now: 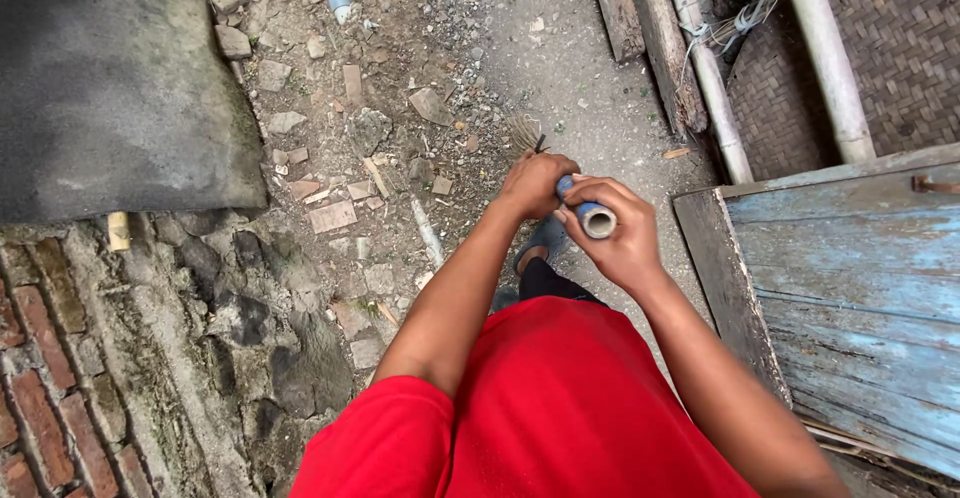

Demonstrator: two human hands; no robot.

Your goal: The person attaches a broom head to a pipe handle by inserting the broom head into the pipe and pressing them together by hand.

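Head view: rubble (340, 158) ahead, blue door (850, 288) beside right hand (610, 233).

Broken bricks (333, 216) litter the ground beside a weathered blue door (850, 278) and bamboo poles (825, 53).

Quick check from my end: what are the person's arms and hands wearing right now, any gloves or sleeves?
No gloves: the left hand and the right hand are both bare, with no rings, watch or bands visible. The forearms are uncovered too. The red short-sleeved shirt ends above the elbow on the left arm; its plain fabric shows no markings.
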